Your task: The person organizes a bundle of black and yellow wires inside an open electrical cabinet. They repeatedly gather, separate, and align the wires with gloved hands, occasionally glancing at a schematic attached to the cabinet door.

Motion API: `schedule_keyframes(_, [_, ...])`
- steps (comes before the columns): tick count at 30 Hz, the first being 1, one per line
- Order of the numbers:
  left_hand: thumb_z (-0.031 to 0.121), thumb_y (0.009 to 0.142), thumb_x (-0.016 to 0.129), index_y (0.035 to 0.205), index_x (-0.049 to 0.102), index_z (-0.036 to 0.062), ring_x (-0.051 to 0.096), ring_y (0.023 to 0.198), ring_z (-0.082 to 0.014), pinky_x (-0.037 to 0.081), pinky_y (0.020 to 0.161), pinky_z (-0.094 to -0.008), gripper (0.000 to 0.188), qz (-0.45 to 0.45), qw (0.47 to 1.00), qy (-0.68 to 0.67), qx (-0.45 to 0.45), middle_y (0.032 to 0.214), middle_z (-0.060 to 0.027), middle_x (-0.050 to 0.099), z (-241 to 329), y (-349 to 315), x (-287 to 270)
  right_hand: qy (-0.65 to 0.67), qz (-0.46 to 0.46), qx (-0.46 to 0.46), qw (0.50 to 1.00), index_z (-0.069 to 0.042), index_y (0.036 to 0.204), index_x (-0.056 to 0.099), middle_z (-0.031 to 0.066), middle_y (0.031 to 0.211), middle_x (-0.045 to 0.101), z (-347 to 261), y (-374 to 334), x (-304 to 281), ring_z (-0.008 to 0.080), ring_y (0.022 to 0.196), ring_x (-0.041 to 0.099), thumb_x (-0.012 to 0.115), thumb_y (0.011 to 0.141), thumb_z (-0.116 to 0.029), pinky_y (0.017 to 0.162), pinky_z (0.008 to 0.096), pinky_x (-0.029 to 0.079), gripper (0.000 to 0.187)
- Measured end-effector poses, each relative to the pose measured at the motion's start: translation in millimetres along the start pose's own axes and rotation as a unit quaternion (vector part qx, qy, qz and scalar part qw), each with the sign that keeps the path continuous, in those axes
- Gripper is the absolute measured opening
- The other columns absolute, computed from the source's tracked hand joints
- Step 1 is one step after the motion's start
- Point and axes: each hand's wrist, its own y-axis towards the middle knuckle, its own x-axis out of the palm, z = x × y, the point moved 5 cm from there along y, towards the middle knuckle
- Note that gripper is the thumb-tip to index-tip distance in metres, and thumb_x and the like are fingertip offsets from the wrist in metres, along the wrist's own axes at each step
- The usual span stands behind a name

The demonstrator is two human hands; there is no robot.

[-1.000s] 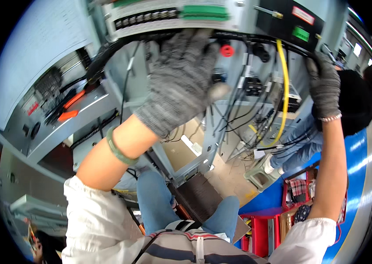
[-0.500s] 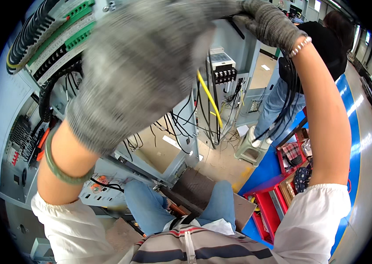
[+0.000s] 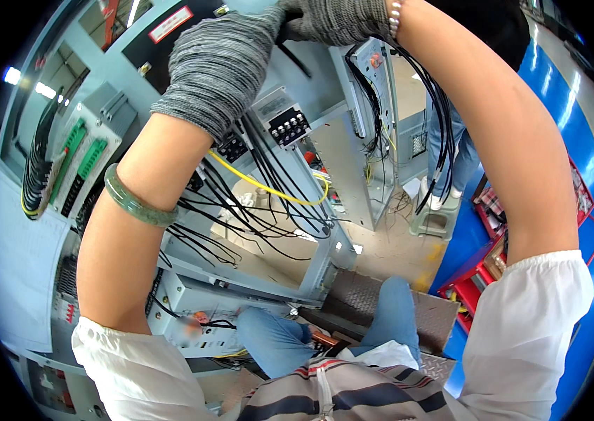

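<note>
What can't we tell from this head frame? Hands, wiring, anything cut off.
- Left hand: the glove back faces the camera and hides the fingertips; what it grips is unclear.
- Right hand: cut off by the top edge; grip unreadable.
- Black wires: their upper ends vanish behind the left hand and forearm.
- Second person by the open cabinet: only legs show; the right arm covers the rest.
- Green terminal strips: too small and bent near the rim to count.

Single view only, from a head-worn fisheye camera. It faces forward and downward along both raised forearms, very near them. The gloved left hand (image 3: 223, 67) and right hand (image 3: 332, 17) meet at the top edge; below that grip lie the open wiring cabinet (image 3: 297, 182), knees and floor. Straight edges bend toward the rim.
</note>
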Motion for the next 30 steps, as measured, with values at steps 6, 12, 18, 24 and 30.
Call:
schedule_keyframes(6, [0.022, 0.084, 0.057, 0.113, 0.053, 0.013, 0.063, 0.087, -0.0318, 0.051, 0.076, -0.0437, 0.03, 0.023, 0.999, -0.038, -0.014, 0.092, -0.0174, 0.064, -7, 6, 4, 0.117, 0.043, 0.023, 0.992, -0.005, 0.092, 0.065, 0.0196, 0.078, 0.064, 8, -11, -1, 0.0308, 0.073, 0.062, 0.056, 0.08, -0.024, 0.068, 0.0376, 0.048, 0.024])
schedule_keyframes(12, [0.023, 0.083, 0.059, 0.111, 0.053, 0.0082, 0.062, 0.091, -0.0318, 0.049, 0.083, -0.0427, 0.032, 0.011, 0.998, -0.068, 0.0, 0.094, -0.015, 0.064, -11, 8, 3, 0.179, 0.074, 0.105, 0.975, -0.003, 0.092, 0.065, 0.018, 0.078, 0.065, 12, -22, 13, 0.0305, 0.073, 0.062, 0.061, 0.075, -0.023, 0.068, 0.0383, 0.048, 0.026])
schedule_keyframes(18, [0.022, 0.082, 0.06, 0.111, 0.053, 0.009, 0.062, 0.091, -0.0328, 0.049, 0.08, -0.0433, 0.033, -0.004, 0.993, -0.12, 0.0, 0.092, -0.0164, 0.064, -16, 10, -1, 0.035, 0.243, 0.05, 0.968, -0.006, 0.095, 0.062, 0.017, 0.082, 0.063, -11, -34, 7, 0.0357, 0.08, 0.061, 0.064, 0.078, -0.022, 0.072, 0.0418, 0.049, 0.024])
schedule_keyframes(24, [0.015, 0.077, 0.063, 0.1, 0.057, 0.0027, 0.063, 0.082, -0.0347, 0.05, 0.073, -0.0417, 0.027, -0.003, 0.981, -0.189, -0.041, 0.083, -0.0186, 0.065, -2, 4, -24, -0.099, 0.333, 0.03, 0.937, -0.01, 0.092, 0.062, 0.0114, 0.083, 0.057, -31, -55, 10, 0.0314, 0.074, 0.059, 0.063, 0.077, -0.021, 0.063, 0.0417, 0.048, 0.019])
schedule_keyframes(30, [0.028, 0.087, 0.055, 0.111, 0.05, 0.0077, 0.064, 0.085, -0.0329, 0.051, 0.073, -0.0451, 0.031, 0.001, 0.999, -0.043, -0.014, 0.087, -0.0164, 0.065, -8, 5, 7, -0.119, 0.299, -0.004, 0.947, -0.011, 0.094, 0.061, 0.0101, 0.085, 0.056, -43, -51, 6, 0.0289, 0.074, 0.06, 0.057, 0.078, -0.011, 0.06, 0.0403, 0.049, 0.017])
